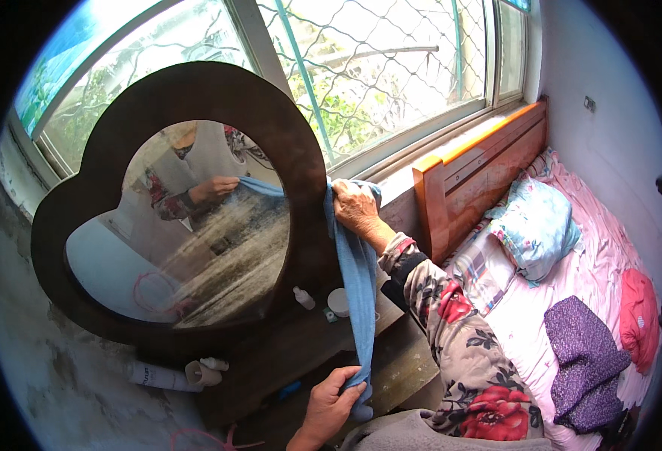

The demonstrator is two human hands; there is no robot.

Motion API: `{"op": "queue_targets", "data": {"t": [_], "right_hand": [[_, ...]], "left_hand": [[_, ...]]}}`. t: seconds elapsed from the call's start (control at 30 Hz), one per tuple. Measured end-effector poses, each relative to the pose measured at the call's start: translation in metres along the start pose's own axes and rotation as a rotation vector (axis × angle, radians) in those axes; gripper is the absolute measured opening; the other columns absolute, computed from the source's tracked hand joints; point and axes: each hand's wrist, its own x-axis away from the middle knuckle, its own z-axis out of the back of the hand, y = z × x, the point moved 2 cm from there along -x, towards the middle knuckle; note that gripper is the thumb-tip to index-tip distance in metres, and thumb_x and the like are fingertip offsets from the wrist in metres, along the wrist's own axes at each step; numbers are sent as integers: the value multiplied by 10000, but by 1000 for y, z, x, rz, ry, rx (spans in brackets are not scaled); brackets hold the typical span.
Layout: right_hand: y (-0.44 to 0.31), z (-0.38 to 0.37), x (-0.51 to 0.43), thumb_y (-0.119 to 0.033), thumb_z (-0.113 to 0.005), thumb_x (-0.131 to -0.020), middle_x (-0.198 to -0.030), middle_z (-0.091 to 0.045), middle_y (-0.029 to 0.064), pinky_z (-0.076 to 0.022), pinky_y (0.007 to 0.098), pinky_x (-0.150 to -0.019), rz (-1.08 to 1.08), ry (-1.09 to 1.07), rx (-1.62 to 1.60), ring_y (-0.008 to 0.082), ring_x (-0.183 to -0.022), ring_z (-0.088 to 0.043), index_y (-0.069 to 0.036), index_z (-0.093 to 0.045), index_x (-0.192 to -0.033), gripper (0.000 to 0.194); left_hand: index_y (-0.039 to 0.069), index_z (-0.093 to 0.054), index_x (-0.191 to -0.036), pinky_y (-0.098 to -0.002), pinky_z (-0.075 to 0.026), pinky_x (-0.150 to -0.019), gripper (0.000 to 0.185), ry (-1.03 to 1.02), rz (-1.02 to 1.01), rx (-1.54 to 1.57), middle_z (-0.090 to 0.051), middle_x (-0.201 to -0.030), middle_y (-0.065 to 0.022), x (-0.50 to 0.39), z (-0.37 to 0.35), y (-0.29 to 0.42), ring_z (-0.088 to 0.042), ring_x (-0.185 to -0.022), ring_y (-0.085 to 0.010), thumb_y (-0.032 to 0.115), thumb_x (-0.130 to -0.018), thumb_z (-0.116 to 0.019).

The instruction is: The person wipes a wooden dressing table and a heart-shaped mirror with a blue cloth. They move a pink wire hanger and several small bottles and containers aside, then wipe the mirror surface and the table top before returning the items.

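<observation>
A long blue cloth (359,287) hangs between my two hands. With my right hand (356,208) I press its upper end against the right edge of the dark wooden frame (314,225) of a heart-shaped mirror. Low in the view, my left hand (331,403) pinches the cloth's lower end between thumb and fingers. The mirror glass (223,270) looks streaked and dusty, and my torso, one hand and the cloth are reflected in it.
Below the mirror, a dresser top (387,310) holds a small white bottle (304,297) and a round white container (339,302). At lower left lies a white spray can (164,376). A wooden headboard (488,169) and a bed with pink sheets (534,304) stand right, beside the barred window (381,73).
</observation>
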Motion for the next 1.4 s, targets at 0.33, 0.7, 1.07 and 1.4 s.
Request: {"op": "queue_targets", "data": {"t": [0.33,0.7,1.07,1.4], "right_hand": [[28,9,35,-51,-511,-814,-1128,-577,215,-478,457,-909,-160,146,40,405,-1058,-569,-29,-549,-1111,299],[1,-1,6,19,-482,-794,-1020,-624,223,-461,476,-923,-147,-108,-276,440,-1005,-588,-27,-575,-1045,271],[14,21,46,-25,-526,-824,-1043,-650,152,-493,433,-852,261,150,66,323,-1003,-632,-47,-577,-1096,278],[37,76,76,-340,-433,-1019,-962,-667,54,-549,299,-791,-646,-44,-1027,156,-856,-641,-62,-608,-1145,352]], "left_hand": [[13,-635,-1148,-249,-505,-723,237,113,-71,-12,-676,-869,-47,6,5,-7,-611,-792,-84,58,-915,-648],[-15,-624,-1175,-231,-481,-793,263,2,39,42,-641,-989,-36,3,0,-2,-579,-881,-90,50,-922,-660],[-10,-627,-1185,-224,-480,-794,269,40,18,60,-640,-984,-26,26,14,-2,-576,-877,-82,60,-927,-658],[9,-630,-1190,-227,-485,-769,287,-138,-33,131,-648,-977,-32,51,36,-15,-585,-854,-85,62,-912,-676]]}}
